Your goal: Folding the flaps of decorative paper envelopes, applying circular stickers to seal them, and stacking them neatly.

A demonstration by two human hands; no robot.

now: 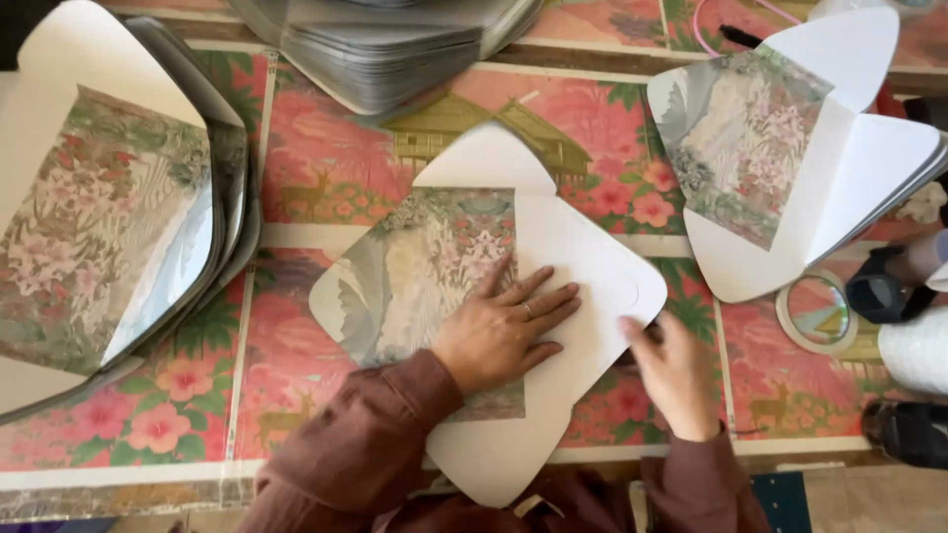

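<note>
Watching this from my end, the left hand (pixel 499 331) is spread flat, palm down, pressing on the unfolded envelope blank (pixel 474 306) right where the floral printed panel meets the white right flap. The right hand (pixel 673 373) sits at that flap's outer edge, fingers curled toward the rim (I can't tell if it's actually pinching the paper or just nudging it). The blank lies in the middle of the table, on the pink flowered tablecloth (pixel 326 168), nearest to the person.

What could go wrong, as I see it: if the left palm slides while the flap gets bent over, the crease would probably land crooked and off the printed panel's edge. Pulling too hard at the rounded corner could crumple or tear it.

Further out, a roll of clear tape (pixel 817 314) lies on the right, just beside a second stack of blanks (pixel 790 158). On the left there's a bigger fanned pile (pixel 109 217), and at the far edge 1 more grey stack (pixel 385 49).

Containers: none really, no box or tray in view. Every envelope here lies open and flat with nothing inside.
</note>
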